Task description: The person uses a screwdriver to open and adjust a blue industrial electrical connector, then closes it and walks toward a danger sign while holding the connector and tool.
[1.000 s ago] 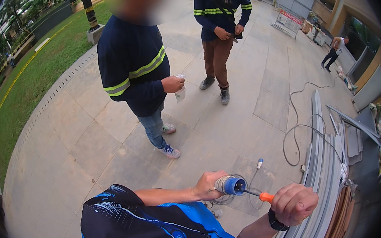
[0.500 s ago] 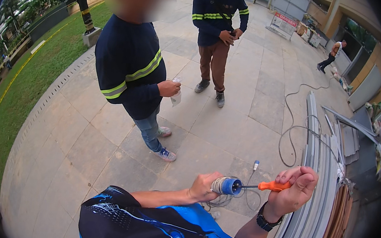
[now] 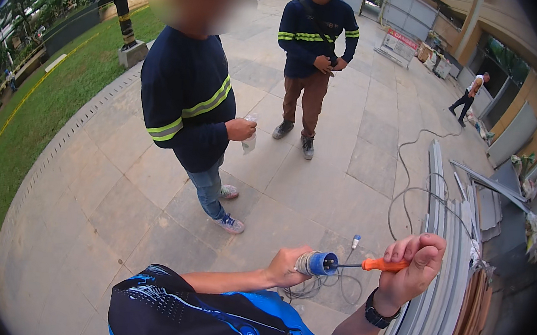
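My left hand is closed round the rear of a blue industrial plug, whose back part is wrapped in pale cord or tape. The plug's open end, with pins inside, faces right. In my right hand is a screwdriver with an orange handle. Its dark shaft points left and the tip reaches into the mouth of the plug; exactly what the tip touches is too small to tell. A dark watch is on my right wrist. Beyond my hands, a smaller blue-and-white connector lies on the paving.
Coiled grey cable lies on the paving below the plug. Long metal profiles and brown strips are stacked at right. Two people in navy striped shirts stand ahead, one holding a clear plastic bag. Another person walks by the far-right building.
The view has shifted slightly. Both hands keep their hold, with the screwdriver still in the plug's mouth. The far person at right has taken a step.
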### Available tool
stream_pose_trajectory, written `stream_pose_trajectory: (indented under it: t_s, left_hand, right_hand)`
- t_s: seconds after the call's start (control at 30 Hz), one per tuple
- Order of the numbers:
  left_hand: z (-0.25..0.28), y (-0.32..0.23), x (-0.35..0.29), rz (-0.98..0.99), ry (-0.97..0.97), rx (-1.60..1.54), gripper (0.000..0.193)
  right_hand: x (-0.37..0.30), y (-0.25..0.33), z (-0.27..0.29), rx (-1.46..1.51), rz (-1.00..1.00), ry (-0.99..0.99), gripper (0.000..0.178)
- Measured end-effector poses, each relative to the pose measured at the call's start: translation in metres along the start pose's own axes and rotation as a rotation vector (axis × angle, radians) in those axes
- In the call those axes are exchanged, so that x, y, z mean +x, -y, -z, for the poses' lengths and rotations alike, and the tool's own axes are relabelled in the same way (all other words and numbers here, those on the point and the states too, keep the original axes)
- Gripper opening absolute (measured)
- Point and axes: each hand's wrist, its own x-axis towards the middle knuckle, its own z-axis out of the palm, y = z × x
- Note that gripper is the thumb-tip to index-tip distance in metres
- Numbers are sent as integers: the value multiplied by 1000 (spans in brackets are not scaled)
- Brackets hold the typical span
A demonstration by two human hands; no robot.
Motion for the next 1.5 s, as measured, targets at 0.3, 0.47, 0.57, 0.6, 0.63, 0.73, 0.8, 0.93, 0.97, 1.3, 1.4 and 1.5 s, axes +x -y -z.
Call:
stream_pose_trajectory:
  t_s: [0.3, 0.47, 0.57, 0.6, 0.63, 0.73, 0.8, 0.93, 0.97, 1.3, 1.4, 1.5]
  left_hand:
    - [11, -14, 10, -62, 280, -215, 37]
    - [1, -18, -1, 82, 6, -92, 36]
    - [6, -12, 6, -11, 16, -30, 37]
    - [6, -11, 3, -47, 26, 3, 38]
    - [5, -9, 1, -21, 58, -49, 38]
    - [11, -11, 3, 61, 248, -187, 37]
    - [21, -24, 10, 123, 496, -263, 37]
    - [6, -7, 0, 33, 295, -236, 41]
    - [5, 0, 0, 35, 219, -192, 42]
    - [1, -6, 0, -64, -37, 3, 41]
    - [5, -8, -1, -8, 89, -31, 39]
    - [4, -1, -2, -45, 230, -83, 39]
  right_hand:
    - [27, 23, 8, 349, -48, 715, 18]
    - [5, 21, -9, -418, 97, 202, 18]
    - [-5, 8, -19, -279, 116, 100, 30]
    - [-6, 6, -15, -190, 128, 155, 32]
    - [-5, 4, -13, -101, 140, 210, 34]
    - [21, 5, 0, 441, 19, 748, 36]
    - [36, 2, 0, 926, -133, 1101, 31]
    - [18, 1, -10, 456, -139, 675, 26]
    - [16, 4, -13, 160, -43, 619, 23]
    - [-1, 4, -24, -118, 23, 16, 9]
    - [15, -2, -4, 382, -5, 578, 6]
    - [21, -5, -16, 690, -198, 1060, 5]
